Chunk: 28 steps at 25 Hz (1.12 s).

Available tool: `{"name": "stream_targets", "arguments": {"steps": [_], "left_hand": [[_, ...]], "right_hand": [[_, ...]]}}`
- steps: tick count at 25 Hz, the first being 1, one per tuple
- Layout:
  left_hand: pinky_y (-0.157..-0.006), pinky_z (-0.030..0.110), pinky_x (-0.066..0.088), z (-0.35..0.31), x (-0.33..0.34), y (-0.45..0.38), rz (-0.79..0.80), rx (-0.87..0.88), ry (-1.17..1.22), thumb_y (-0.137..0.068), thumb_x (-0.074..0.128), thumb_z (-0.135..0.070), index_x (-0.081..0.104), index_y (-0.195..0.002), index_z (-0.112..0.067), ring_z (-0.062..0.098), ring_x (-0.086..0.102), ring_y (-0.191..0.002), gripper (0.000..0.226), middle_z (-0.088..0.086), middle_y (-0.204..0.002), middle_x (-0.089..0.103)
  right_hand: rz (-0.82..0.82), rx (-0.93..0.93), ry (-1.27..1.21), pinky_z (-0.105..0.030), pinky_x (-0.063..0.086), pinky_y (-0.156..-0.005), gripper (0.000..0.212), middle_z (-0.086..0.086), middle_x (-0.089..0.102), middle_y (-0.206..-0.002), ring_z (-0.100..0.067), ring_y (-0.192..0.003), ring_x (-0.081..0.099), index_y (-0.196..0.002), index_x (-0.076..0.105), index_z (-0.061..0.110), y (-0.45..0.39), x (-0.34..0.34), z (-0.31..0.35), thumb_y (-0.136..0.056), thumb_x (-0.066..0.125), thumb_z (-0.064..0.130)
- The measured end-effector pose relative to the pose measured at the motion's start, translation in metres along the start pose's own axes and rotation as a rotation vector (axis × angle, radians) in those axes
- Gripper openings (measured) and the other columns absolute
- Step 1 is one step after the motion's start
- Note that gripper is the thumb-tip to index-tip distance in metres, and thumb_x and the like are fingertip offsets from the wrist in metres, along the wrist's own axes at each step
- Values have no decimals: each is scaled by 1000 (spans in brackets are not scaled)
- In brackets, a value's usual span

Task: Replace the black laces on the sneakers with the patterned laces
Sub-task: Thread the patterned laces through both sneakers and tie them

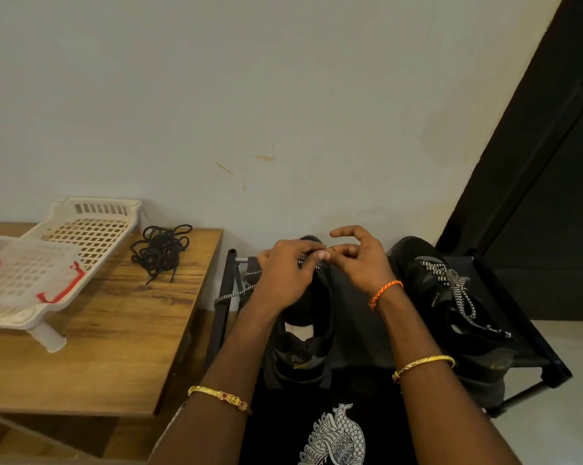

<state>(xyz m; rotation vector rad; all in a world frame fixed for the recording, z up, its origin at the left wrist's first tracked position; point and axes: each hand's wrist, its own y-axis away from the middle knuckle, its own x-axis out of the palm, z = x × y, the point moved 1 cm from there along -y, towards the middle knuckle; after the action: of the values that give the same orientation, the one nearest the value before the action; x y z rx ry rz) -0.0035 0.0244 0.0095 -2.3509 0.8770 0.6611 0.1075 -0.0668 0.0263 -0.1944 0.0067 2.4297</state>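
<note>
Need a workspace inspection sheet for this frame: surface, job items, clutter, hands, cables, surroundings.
Surface: black rack holds both sneakers; wooden table beside it.
Job's things: right sneaker already has patterned lace; left sneaker partly laced, patterned lace trailing off left; black laces heaped on table.
Clutter: white plastic baskets on table.
Grippers: left hand and right hand pinch the lace over left sneaker.
Cables: nothing seen.
Surroundings: pale wall, dark door.

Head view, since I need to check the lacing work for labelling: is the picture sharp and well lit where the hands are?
Head view: dim, warm light; the left hand and right hand look soft over the dark sneaker, so the patterned lace there is hard to trace; wide-angle bending at the table edges.
</note>
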Motion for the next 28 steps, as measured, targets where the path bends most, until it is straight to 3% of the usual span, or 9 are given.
{"name": "stream_targets", "arguments": {"steps": [3,6,9,13,18,21,24,28], "left_hand": [[-99,43,35,0,-6,-3,-44,-111,-20,-90,62,-35,72,-92,-28,9,62,-95,12,-15,-89,69],[-82,32,21,-5,-8,0,-51,-221,-221,-92,59,-35,70,-93,-27,10,59,-96,13,-10,-91,69],[-81,34,21,-4,0,-2,-36,-287,-341,-92,55,-30,69,-91,-26,15,56,-100,14,-9,-90,65],[-97,42,26,-3,11,-3,20,-382,-494,-93,53,-29,71,-103,-28,23,42,-119,21,0,-117,57],[-93,42,34,12,21,-5,20,-489,-270,-86,65,-33,73,-93,-31,24,50,-116,11,3,-118,61],[-96,48,39,17,23,-6,19,-515,-132,-82,71,-33,73,-80,-33,25,53,-112,3,3,-111,63],[-96,49,40,16,29,-6,4,-543,-88,-81,73,-30,63,-60,-39,25,53,-111,24,2,-108,64],[-96,46,38,11,33,-9,-25,-555,-152,-81,73,-31,74,-82,-30,23,47,-115,1,1,-117,58]], "right_hand": [[-14,-11,94,-27,53,-77,27,-2,67,-73,-14,-74,65,-98,56,16,-4,3,-3,-81,70,1],[4,32,290,-28,51,-73,14,1,63,-73,-12,-72,60,-86,61,18,-7,8,-9,-81,70,8],[143,183,490,-23,50,-73,13,2,61,-81,-11,-81,59,-90,64,15,-3,16,-14,-79,71,17],[29,222,539,-31,53,-85,17,-9,68,-97,-20,-94,63,-92,70,9,-4,20,-14,-77,72,14],[-7,283,479,-28,52,-79,14,-9,70,-93,-19,-91,62,-90,75,9,-8,13,-15,-77,72,12],[-7,340,426,-37,55,-84,13,-12,70,-91,-24,-92,65,-86,75,7,-13,7,-17,-75,69,3],[0,415,360,-37,54,-78,14,-17,69,-90,-24,-86,63,-87,74,3,-16,1,-18,-76,68,-2],[35,458,255,-50,49,-94,17,-23,68,-104,-33,-101,64,-91,72,-2,-12,-2,-13,-80,62,-10]]}}
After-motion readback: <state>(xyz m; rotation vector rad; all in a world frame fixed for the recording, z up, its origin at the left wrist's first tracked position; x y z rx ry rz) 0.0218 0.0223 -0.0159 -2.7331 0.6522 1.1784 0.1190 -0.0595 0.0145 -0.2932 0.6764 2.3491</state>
